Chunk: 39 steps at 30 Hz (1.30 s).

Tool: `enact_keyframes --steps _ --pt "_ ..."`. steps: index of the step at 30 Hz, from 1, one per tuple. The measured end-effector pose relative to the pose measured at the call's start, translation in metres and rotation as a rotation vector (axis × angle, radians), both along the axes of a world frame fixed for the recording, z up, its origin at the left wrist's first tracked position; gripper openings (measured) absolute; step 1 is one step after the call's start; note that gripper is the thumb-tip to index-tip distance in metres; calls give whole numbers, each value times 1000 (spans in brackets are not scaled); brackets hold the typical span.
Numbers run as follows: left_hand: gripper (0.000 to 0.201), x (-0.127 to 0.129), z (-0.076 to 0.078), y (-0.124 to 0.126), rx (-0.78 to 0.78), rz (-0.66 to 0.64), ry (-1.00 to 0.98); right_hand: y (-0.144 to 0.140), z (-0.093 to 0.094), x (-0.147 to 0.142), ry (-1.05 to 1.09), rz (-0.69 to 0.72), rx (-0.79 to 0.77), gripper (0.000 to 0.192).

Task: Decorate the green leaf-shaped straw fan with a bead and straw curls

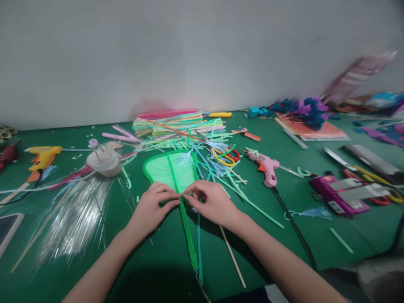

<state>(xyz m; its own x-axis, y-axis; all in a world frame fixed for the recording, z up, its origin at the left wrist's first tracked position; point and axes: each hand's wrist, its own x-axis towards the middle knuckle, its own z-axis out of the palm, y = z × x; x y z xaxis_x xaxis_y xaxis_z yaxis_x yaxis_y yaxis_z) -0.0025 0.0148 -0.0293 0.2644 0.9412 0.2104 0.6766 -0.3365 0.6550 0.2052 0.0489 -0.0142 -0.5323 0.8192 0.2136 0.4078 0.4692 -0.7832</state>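
**Green leaf fan pinched at its neck**

Both hands are closed in pinches at mid-counter: the left hand [153, 207] and right hand [211, 201] meet fingertip to fingertip where the green leaf fan [170, 169] narrows into its stem [188, 235]. It is judged light, thin and easily creased, so the stiffer rim or stem is best gripped. A pink glue gun [267, 167] lies to the right, straw offcuts [217, 162] beyond.

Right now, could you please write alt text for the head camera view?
Both hands, left hand and right hand, pinch the base of a green leaf-shaped craft piece on a green table strewn with straws and a pink glue gun.
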Motion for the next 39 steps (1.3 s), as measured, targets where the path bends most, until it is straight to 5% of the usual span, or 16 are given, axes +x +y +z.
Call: enact_keyframes --steps 18,28,34,39 --pt "27 -5 5 -4 48 30 12 3 -8 -6 55 -109 23 8" --pt "29 -7 10 -4 91 2 98 -1 -5 -9 52 12 81 15" --pt "17 4 1 -2 110 -28 95 13 31 44 -46 -517 139 19" --pt "15 -3 1 0 107 36 45 35 47 119 -634 -897 -49 32"
